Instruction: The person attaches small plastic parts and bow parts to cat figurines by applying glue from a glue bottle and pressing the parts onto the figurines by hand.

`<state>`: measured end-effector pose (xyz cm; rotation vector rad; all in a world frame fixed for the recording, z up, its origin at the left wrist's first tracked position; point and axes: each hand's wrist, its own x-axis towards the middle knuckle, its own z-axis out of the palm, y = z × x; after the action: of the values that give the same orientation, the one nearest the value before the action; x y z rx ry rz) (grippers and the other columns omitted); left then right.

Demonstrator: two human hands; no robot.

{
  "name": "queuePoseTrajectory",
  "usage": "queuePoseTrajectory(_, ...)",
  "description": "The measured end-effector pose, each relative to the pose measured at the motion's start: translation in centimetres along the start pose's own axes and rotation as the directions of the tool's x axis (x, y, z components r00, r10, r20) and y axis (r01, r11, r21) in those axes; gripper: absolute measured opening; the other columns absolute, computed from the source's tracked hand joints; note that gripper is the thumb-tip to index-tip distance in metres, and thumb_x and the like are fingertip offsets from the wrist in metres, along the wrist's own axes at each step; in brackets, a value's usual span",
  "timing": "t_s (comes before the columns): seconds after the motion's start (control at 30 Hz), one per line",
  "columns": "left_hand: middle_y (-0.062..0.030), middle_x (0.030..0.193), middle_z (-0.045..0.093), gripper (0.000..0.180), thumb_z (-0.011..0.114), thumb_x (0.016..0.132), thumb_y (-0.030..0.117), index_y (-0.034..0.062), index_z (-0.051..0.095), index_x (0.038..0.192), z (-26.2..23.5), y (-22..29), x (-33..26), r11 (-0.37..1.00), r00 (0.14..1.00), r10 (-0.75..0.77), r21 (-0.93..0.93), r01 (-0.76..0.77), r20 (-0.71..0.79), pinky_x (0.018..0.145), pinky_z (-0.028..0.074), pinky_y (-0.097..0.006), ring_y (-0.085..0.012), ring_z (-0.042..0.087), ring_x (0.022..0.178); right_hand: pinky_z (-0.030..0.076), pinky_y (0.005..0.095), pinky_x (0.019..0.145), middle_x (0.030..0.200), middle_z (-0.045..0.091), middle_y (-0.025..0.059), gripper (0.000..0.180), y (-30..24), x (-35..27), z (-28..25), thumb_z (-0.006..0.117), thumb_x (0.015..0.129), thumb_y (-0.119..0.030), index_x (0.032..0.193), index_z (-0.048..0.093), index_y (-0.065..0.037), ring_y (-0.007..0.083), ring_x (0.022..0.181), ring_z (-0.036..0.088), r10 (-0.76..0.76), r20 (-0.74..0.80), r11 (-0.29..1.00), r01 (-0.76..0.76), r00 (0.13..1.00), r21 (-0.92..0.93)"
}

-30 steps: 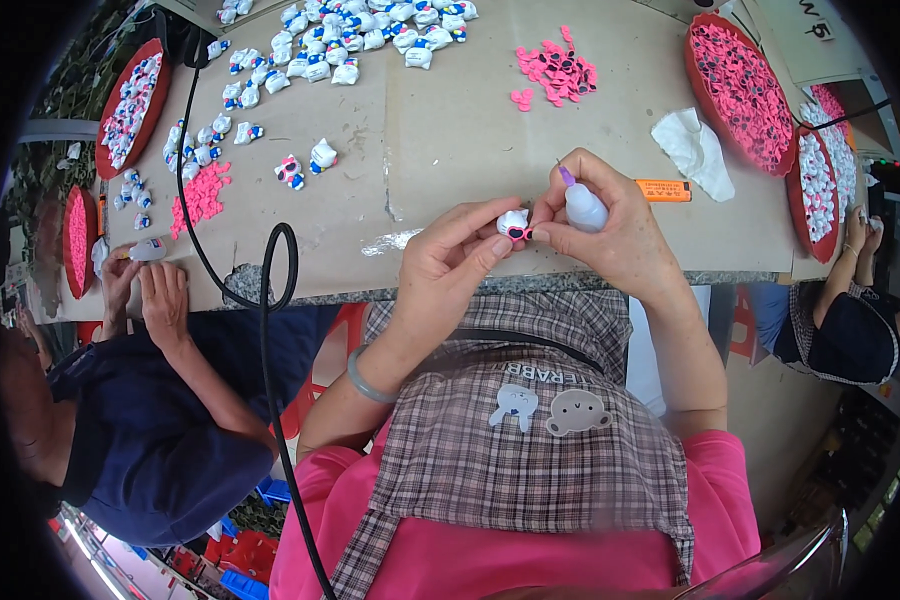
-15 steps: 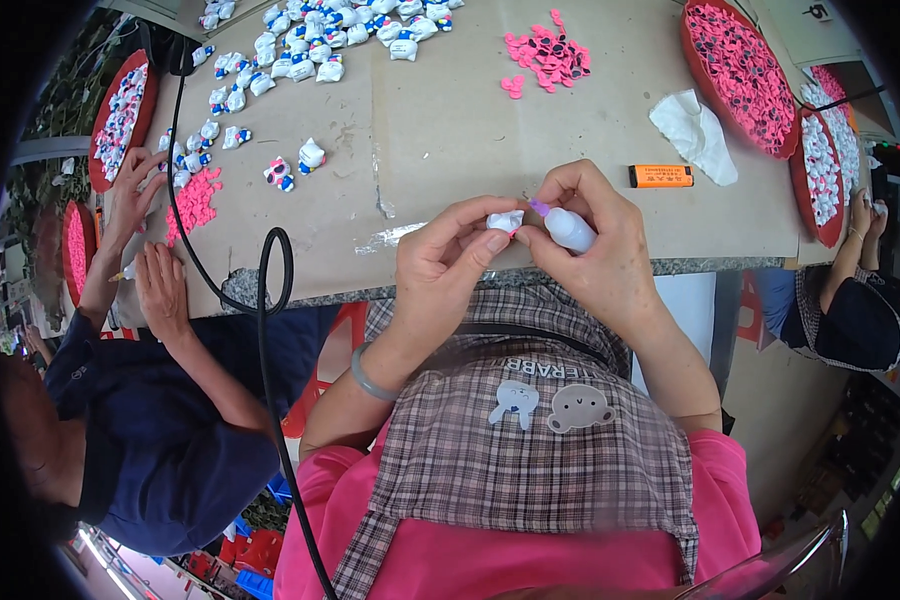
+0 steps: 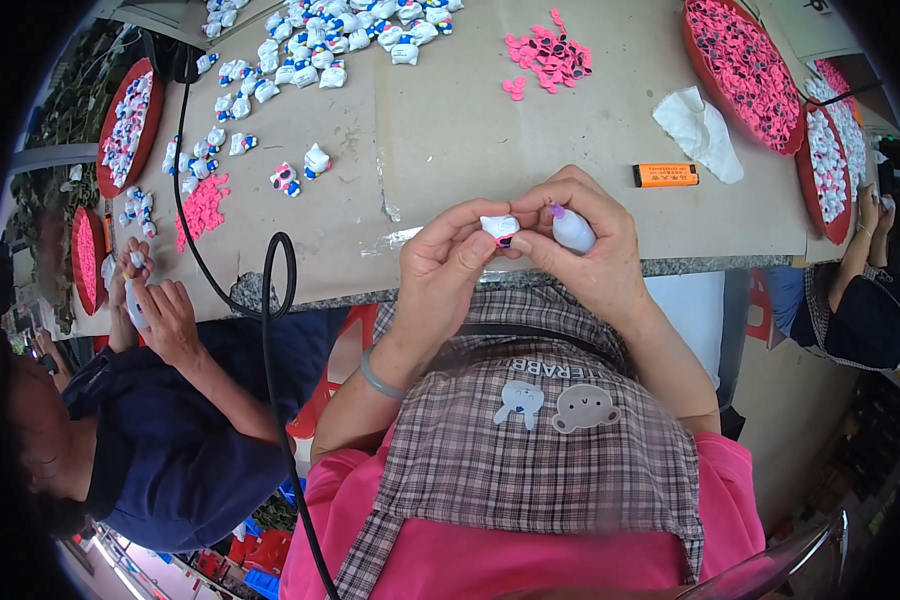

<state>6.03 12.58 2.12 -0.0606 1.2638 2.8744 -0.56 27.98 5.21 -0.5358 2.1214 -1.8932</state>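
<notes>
Between the thumb and fingers of my left hand (image 3: 449, 246) is a small white cat-eared figurine (image 3: 499, 226), with a pink and dark sunglasses piece at its lower front. My right hand (image 3: 598, 237) keeps a small translucent squeeze bottle (image 3: 573, 231) against its palm, its purple nozzle pointing up and away from the figurine. The right thumb and a fingertip also touch the figurine's lower right side. Both hands are closed, just over the table's near edge. Farther left stand two loose figurines, one wearing pink glasses (image 3: 285, 180) and one plain white from behind (image 3: 316, 161).
Many white and blue figurines (image 3: 332, 75) cover the far left. Pink sunglasses pieces (image 3: 550, 58) lie at far centre; a red tray (image 3: 802, 140) holds more. An orange box (image 3: 666, 175) and white tissue (image 3: 700, 135) lie right. A black cable (image 3: 282, 285) loops nearby. A co-worker's hands (image 3: 170, 320) work left.
The bottle's nozzle has swung up and away from the figurine, and my right fingertips now touch the figurine's glasses. The co-worker at left has drawn a hand back from the figurines.
</notes>
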Motion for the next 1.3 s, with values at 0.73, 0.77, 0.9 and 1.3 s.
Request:
queuePoseTrajectory(0.73,-0.0163,0.115,0.061,0.031,0.055,0.09,-0.003,-0.0065,0.053,0.121,1.2,-0.1,-0.4,0.965,0.992,0.074,0.26,-0.046,-0.102,0.093,0.045,-0.028,-0.0165,0.059,0.106,0.046,0.0265,0.068,0.084,0.058,0.0053,0.017,0.6,-0.3,0.6,0.067,0.073,-0.002,0.089,0.06,-0.003,0.0132,0.075,0.059,-0.035,-0.032,0.999,0.034,0.999,-0.03)
queuePoseTrajectory(0.77,-0.0161,0.115,0.061,0.031,0.055,0.09,-0.003,-0.0065,0.053,0.121,1.2,-0.3,-0.4,0.96,0.991,0.086,0.275,-0.054,-0.106,0.093,0.046,-0.028,-0.0163,0.059,0.105,0.046,0.0265,0.068,0.084,0.058,0.0053,0.017,0.6,-0.3,0.6,0.067,0.073,-0.002,0.089,0.06,-0.003,0.0132,0.075,0.059,-0.035,-0.033,0.999,0.034,0.999,-0.03)
queuePoseTrajectory(0.9,-0.0155,0.115,0.062,0.032,0.057,0.089,-0.004,-0.0064,0.054,0.12,1.2,-0.5,-0.5,0.949,0.989,0.095,0.31,-0.056,-0.111,0.09,0.047,-0.027,-0.0158,0.059,0.104,0.046,0.0266,0.067,0.083,0.057,0.0057,0.017,0.7,-0.3,0.6,0.068,0.073,-0.003,0.088,0.059,-0.003,0.0133,0.074,0.058,-0.049,-0.02,0.997,0.048,0.999,-0.053)
queuePoseTrajectory(1.3,-0.013,0.113,0.062,0.028,0.056,0.09,-0.003,-0.0054,0.055,0.119,1.1,-0.6,-0.2,0.942,0.985,0.129,0.324,-0.086,-0.112,0.088,0.048,-0.026,-0.016,0.059,0.103,0.045,0.0268,0.066,0.082,0.058,0.0054,0.015,1.3,0.0,0.8,0.066,0.073,-0.002,0.086,0.059,-0.002,0.0137,0.074,0.057,-0.044,-0.046,0.998,0.042,0.998,-0.038)
